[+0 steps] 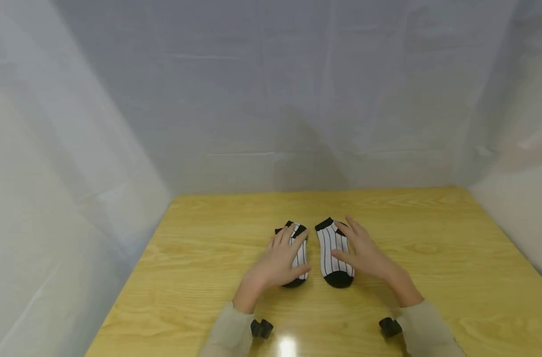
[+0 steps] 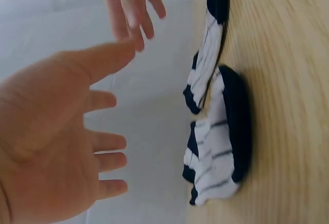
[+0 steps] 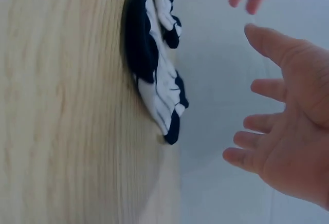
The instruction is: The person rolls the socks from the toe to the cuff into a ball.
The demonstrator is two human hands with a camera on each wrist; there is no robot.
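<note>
Two short socks, white with thin black stripes and black toes and cuffs, lie flat side by side on the wooden table (image 1: pixel 431 238). My left hand (image 1: pixel 282 260) hovers open over the left sock (image 1: pixel 301 254), fingers spread and straight. In the left wrist view a gap shows between this hand (image 2: pixel 97 131) and the left sock (image 2: pixel 221 142). Over the right sock (image 1: pixel 331 248) my right hand (image 1: pixel 364 253) is likewise open. The right wrist view shows this hand (image 3: pixel 277 126) held clear of the right sock (image 3: pixel 154 80). Neither hand holds anything.
White sheeting (image 1: pixel 271 99) walls the table at the back and on both sides. Bare wood (image 1: pixel 199 248) lies all round the socks. Black wrist camera mounts (image 1: pixel 262 328) sit below my beige sleeves (image 1: pixel 431 332) at the near edge.
</note>
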